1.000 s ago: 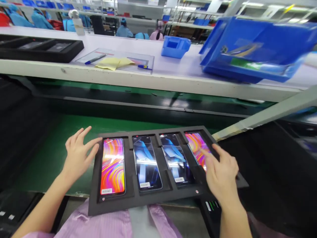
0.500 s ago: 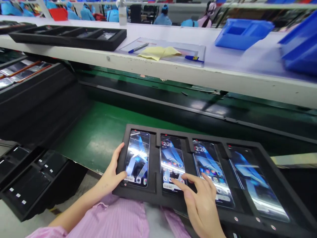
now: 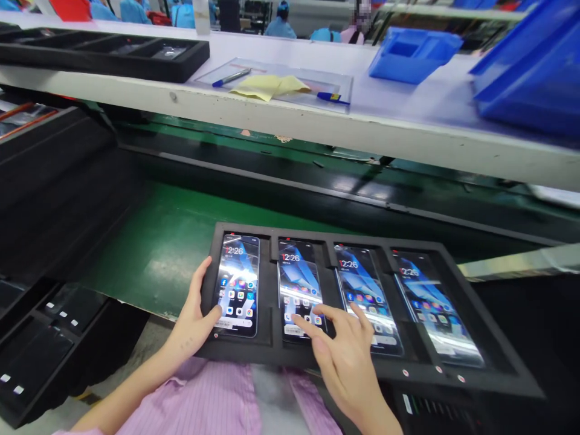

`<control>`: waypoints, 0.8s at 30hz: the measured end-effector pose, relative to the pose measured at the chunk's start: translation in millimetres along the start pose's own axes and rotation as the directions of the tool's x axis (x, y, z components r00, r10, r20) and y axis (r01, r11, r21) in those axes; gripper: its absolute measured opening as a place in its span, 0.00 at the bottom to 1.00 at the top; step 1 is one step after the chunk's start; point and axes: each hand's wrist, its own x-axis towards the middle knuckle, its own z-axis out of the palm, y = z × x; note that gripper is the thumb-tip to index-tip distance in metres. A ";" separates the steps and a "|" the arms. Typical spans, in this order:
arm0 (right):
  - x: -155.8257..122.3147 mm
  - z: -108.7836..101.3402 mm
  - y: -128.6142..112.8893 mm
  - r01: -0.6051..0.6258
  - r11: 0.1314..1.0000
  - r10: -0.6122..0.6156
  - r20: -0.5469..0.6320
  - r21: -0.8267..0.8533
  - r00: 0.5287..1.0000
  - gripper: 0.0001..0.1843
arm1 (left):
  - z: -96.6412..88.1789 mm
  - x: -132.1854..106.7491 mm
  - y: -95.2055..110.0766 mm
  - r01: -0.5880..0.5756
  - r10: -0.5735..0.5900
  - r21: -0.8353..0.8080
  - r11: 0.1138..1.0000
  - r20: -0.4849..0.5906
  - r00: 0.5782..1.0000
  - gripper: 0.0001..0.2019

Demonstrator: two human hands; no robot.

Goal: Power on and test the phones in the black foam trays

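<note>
A black foam tray (image 3: 272, 353) with several smartphones in its slots lies in front of me. My left hand (image 3: 199, 311) grips its left end, thumb over the edge by the lower corner of the leftmost smartphone (image 3: 239, 272). Over the second smartphone (image 3: 299, 272) is my right hand (image 3: 344, 344), fingers apart, with the index fingertip at the lower part of that screen. Its other fingers reach toward the third smartphone (image 3: 362, 272). At the right lies the rightmost smartphone (image 3: 435, 296). All the screens are lit, showing 2:26 and app icons.
A white shelf (image 3: 281, 121) crosses ahead, bearing a dark tray (image 3: 181, 66), pens, yellow paper (image 3: 267, 86) and blue bins (image 3: 412, 54). Below is a green surface (image 3: 167, 241). More black trays (image 3: 45, 350) stand at lower left. People in blue sit beyond.
The leftmost and rightmost smartphones now show the time and app icons, where icons were absent before. The whole view has shifted a little. Both hands keep about the same places on the tray.
</note>
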 end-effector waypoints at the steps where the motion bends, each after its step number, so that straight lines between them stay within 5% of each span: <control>1: 1.6 -1.2 -2.1 0.010 1.000 -0.009 0.030 -0.028 1.000 0.19 | 0.3 0.0 -1.5 0.003 -0.003 -0.004 1.000 -0.010 1.000 0.36; 4: 1.0 -6.4 -2.8 0.016 0.998 -0.014 0.020 -0.059 1.000 0.18 | 0.9 -0.3 -5.4 0.011 -0.012 -0.025 1.000 -0.052 0.999 0.35; 7: -12.4 -14.4 8.8 -0.083 0.994 0.069 -0.191 -0.066 0.979 0.20 | 0.7 0.2 -7.9 0.011 -0.012 -0.008 1.000 -0.089 0.996 0.32; 10: -30.9 -22.1 24.5 -0.272 0.958 0.222 -0.365 -0.093 0.904 0.21 | 0.2 1.7 -8.7 0.024 -0.020 0.044 0.999 -0.087 0.996 0.30; 16: -41.4 -29.2 35.6 -0.414 0.895 0.368 -0.247 -0.167 0.896 0.19 | 5.0 1.4 3.7 0.089 -0.082 0.044 0.995 -0.146 0.986 0.31; 21: -53.4 -37.9 55.5 -0.621 0.765 0.470 -0.512 -0.171 0.719 0.23 | 12.5 -1.6 21.3 0.163 -0.154 0.030 0.986 -0.195 0.969 0.34; 24: -63.9 -40.6 73.3 -0.708 0.675 0.528 -0.535 -0.208 0.660 0.24 | 13.6 -1.3 22.0 0.192 -0.184 0.017 0.981 -0.212 0.960 0.36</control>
